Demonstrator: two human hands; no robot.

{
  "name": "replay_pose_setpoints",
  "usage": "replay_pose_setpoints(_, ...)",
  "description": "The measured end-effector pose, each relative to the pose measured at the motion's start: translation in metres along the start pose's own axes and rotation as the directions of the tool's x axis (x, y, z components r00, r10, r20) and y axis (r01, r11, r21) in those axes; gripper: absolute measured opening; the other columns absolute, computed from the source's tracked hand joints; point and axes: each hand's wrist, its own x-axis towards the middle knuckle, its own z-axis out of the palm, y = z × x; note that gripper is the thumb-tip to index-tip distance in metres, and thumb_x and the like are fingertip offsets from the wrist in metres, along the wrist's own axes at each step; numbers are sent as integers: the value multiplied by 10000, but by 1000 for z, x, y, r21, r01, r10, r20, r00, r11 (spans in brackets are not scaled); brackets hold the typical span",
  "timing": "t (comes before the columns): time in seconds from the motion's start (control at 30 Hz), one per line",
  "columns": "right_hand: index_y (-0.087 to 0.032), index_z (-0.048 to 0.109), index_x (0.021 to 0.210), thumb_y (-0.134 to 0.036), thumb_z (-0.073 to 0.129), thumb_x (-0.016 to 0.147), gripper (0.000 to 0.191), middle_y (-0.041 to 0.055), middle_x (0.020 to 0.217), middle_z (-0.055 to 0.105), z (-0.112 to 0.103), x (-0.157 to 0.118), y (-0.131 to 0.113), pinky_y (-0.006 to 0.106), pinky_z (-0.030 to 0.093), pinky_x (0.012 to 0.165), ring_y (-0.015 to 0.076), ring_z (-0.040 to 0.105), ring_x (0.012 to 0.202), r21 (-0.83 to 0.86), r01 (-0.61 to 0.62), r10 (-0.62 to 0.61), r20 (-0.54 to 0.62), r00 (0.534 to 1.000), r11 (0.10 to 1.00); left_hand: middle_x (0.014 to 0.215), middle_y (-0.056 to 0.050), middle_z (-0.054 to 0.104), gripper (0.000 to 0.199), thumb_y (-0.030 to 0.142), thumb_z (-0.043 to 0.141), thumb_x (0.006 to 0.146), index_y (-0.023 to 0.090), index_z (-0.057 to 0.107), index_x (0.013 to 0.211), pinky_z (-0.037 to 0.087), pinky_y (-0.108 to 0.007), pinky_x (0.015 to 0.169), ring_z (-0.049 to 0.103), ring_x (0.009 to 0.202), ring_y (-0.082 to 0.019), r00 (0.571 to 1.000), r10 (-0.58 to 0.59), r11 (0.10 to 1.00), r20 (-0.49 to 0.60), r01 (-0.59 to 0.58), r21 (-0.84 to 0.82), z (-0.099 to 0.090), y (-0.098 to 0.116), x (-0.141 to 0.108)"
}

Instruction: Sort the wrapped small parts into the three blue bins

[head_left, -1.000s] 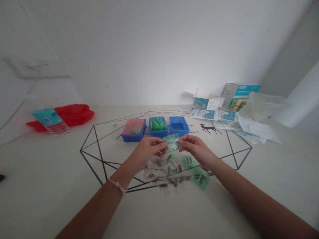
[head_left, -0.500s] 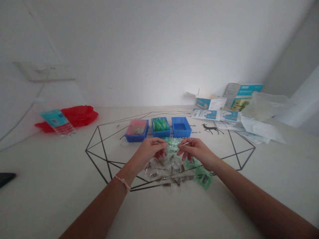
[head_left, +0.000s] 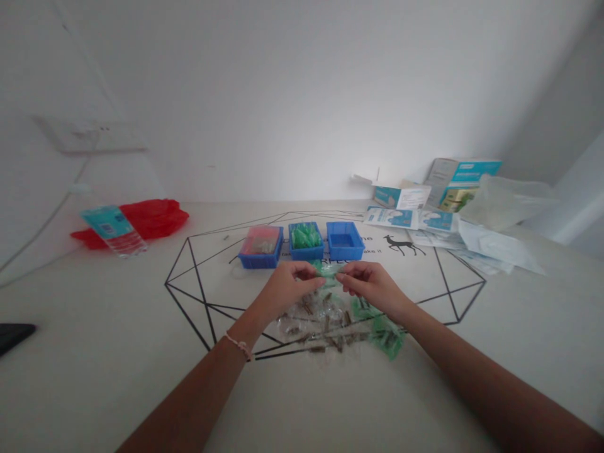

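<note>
Between my two hands is a small green-tinted clear plastic bag (head_left: 329,270); its contents are too small to make out. My left hand (head_left: 293,286) pinches its left side with thumb and fingers. On the opposite side my right hand (head_left: 370,284) grips it in the same way. Below the hands lies a spread of clear plastic bags (head_left: 325,324) with small brownish rod-like pieces. Green bags (head_left: 387,336) with similar pieces lie by my right wrist.
Beyond the hands stand three blue bins: one with pinkish-red film and pale pieces (head_left: 250,261), one with green plastic (head_left: 306,254), and a right-hand bin (head_left: 346,254). A bottle (head_left: 113,229) and red bag (head_left: 155,217) lie left. Boxes (head_left: 465,179) and packets (head_left: 391,217) sit right.
My hands have drawn closer together on the green bag, and the fingers have closed more tightly on it. The view has shifted slightly; the bins and pile stay put.
</note>
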Motion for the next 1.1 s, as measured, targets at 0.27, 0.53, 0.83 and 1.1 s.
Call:
replay_pose_setpoints(0.27,-167,694,866,-448,712,756,303,-28,560,572,1,0,1,210,347,425,97,489,477,-27,-106,105,-39,994,994,547,10,608,192,291,707,695,172,620,573,412,-273,569,560,545,-150,867,56,977,-495,54,207,-34,5,15)
replay_pose_setpoints(0.53,-163,685,827,-391,670,785,232,-32,529,569,2,1,-1,210,342,422,86,460,436,-85,-129,131,20,991,988,624,-8,645,229,117,711,682,192,548,541,458,-291,711,651,720,-198,777,183,851,-603,182,493,-40,1,51)
replay_pose_setpoints(0.83,-164,693,843,-360,641,809,206,-32,538,564,0,0,1,207,356,431,89,465,445,-100,-95,96,7,995,990,783,-30,736,388,94,681,746,156,655,1127,505,-264,669,695,672,-179,868,79,884,-490,166,437,-34,-5,71)
replay_pose_setpoints(1.1,-157,698,844,-348,619,826,208,-27,539,573,0,1,4,208,365,441,93,479,452,-146,-58,62,29,998,988,878,-129,766,185,200,599,830,120,744,913,506,-312,792,705,863,-244,895,198,700,-399,156,697,-26,-5,67)
